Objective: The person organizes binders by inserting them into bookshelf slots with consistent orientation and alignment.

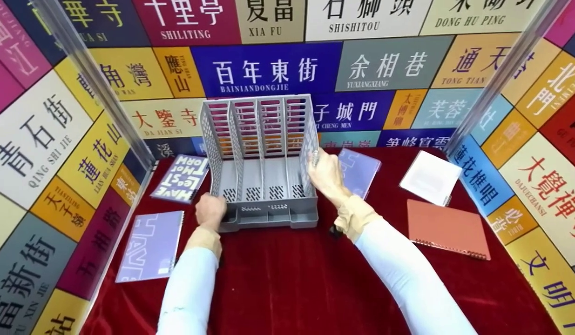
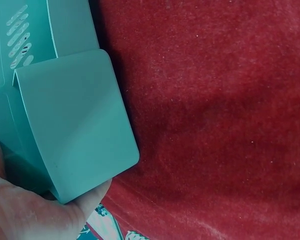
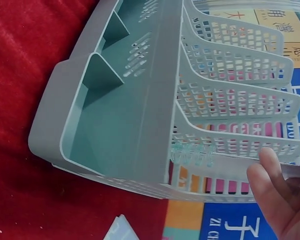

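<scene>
A grey desktop file rack (image 1: 268,211) with four upright slots and a low front tray stands at the back of the table. My left hand (image 1: 210,210) grips its front left corner; the left wrist view has the fingers around the edge of the front tray (image 2: 80,130). My right hand (image 1: 327,174) is at the rack's right side. In the right wrist view its fingers (image 3: 270,185) pinch a thin spiral-bound notebook (image 3: 230,162), seen nearly edge-on in the end slot beside a perforated divider (image 3: 240,112). The right hand's palm is partly out of that view.
Two purple lettered notebooks (image 1: 150,246) lie left of the rack, the farther one (image 1: 181,179) beside it. Behind my right wrist lies another purple notebook (image 1: 361,170). A white notebook (image 1: 430,177) and an orange-red notebook (image 1: 448,228) are farther right. Printed panels (image 1: 268,70) surround the red cloth (image 1: 278,279).
</scene>
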The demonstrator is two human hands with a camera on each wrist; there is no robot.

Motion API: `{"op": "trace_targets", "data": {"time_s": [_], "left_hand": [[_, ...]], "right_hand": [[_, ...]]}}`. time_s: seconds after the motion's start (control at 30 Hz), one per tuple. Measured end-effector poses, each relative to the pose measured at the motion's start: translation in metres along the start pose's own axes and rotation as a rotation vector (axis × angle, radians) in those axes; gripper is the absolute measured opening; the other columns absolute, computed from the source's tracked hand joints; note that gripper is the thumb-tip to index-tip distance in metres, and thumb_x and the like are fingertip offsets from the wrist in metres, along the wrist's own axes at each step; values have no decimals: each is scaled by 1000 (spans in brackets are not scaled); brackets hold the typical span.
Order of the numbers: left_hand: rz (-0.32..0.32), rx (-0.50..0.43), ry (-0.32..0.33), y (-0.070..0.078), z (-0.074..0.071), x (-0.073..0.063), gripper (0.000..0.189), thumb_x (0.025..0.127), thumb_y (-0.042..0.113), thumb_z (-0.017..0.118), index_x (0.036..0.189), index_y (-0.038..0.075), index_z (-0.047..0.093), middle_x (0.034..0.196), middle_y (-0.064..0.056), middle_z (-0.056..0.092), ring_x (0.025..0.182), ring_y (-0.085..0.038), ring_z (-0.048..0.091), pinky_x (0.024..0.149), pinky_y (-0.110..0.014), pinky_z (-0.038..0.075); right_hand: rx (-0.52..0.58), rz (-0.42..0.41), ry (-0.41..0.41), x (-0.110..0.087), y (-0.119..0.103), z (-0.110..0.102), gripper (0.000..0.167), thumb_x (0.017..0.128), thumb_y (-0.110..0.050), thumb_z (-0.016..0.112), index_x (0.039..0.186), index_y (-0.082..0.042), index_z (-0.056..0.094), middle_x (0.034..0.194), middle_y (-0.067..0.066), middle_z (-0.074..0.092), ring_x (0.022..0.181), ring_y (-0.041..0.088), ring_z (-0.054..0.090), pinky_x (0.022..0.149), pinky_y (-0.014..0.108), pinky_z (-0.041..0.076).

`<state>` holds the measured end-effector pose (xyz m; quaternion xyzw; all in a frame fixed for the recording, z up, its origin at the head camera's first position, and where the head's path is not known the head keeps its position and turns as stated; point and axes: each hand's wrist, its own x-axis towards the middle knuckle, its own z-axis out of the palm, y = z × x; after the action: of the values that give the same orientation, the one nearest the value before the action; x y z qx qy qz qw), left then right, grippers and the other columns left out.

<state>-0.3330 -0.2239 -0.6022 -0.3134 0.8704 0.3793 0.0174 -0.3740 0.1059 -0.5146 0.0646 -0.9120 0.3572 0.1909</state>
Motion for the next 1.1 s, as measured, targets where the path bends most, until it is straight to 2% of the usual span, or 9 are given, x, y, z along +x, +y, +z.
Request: {"op": "trace_targets", "data": {"time_s": [0.03,0.07,0.27,0.3,0.57,0.83,1.1], "left_hand": [[2,0,-1,1,1,0,47,101,26,55,140,5,70,145,-27,73,135,-49,70,114,-60,57],[17,-8,-2,-6,9,13,46,101,28,55,138,5,71,141,-26,75,132,-47,72,111,-57,58],[26,10,-4,-5,11,14,45,100,27,54,134,3,73,141,-27,75,133,-48,72,112,-58,58],[16,21,-3,4,3,1,47,100,25,53,136,1,71,144,-29,73,136,-50,70,114,-60,56],[19,26,2,5,1,-1,49,101,27,53,140,3,70,146,-28,72,137,-48,70,115,-59,56],[20,28,-8,2,0,0,47,101,27,54,137,3,72,145,-28,73,135,-48,71,114,-59,56],[32,45,-7,0,-1,0,45,101,27,54,133,2,72,144,-28,73,134,-48,71,113,-60,57]], "right_hand": [[-1,1,5,0,2,2,29,111,-24,64,114,1,77,91,26,82,89,48,83,80,58,67],[-6,4,10,0,3,3,28,111,-24,65,113,1,77,90,26,82,89,48,83,81,59,67],[6,41,3,0,9,10,30,111,-25,65,118,1,77,98,27,84,94,48,83,84,59,66],[9,48,0,1,9,11,31,111,-26,64,119,1,77,100,27,84,96,48,83,85,59,66],[12,85,-12,6,10,20,31,112,-26,62,117,-1,79,104,27,84,102,49,82,91,60,65],[38,144,-21,8,10,35,33,112,-26,64,117,1,82,105,23,86,100,43,84,93,53,66],[40,217,-14,10,8,44,36,111,-30,65,102,0,83,99,25,85,97,46,83,92,56,65]]}}
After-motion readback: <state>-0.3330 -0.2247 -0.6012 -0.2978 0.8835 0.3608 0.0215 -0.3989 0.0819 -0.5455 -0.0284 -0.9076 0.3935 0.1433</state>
